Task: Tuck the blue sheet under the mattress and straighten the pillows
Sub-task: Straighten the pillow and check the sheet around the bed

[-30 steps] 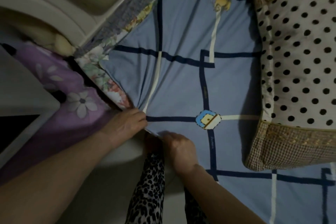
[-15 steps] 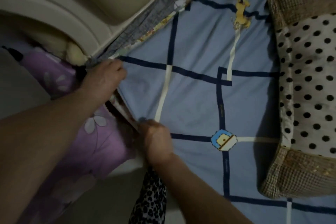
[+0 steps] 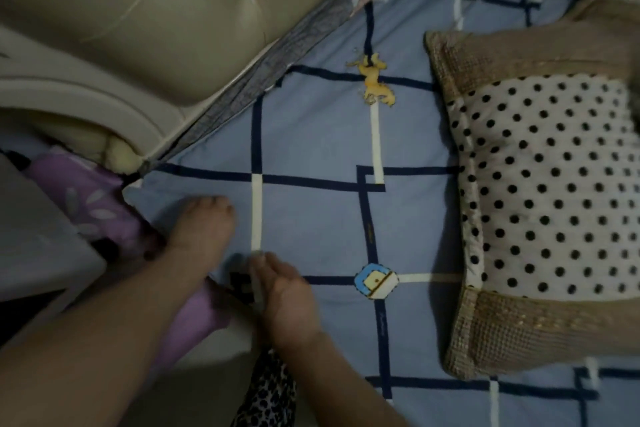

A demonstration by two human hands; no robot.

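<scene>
Blue sheet (image 3: pixel 311 218) edge runs along mattress side, directly under both hands. Left hand (image 3: pixel 202 225) flat, fingers straight, pressing near corner — right hand (image 3: pixel 284 291) relaxed at edge. Polka-dot pillow (image 3: pixel 547 191) well right, right hand nearer.

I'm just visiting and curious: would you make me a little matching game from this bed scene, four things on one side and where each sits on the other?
Things:
1. polka-dot pillow
2. left hand
3. right hand
4. padded headboard

Places:
A. upper left, beside the bed
B. at the blue sheet's near edge, by the leopard-print cloth
C. on the right side of the sheet
D. flat on the sheet near its corner

Pairs: 1-C, 2-D, 3-B, 4-A
</scene>
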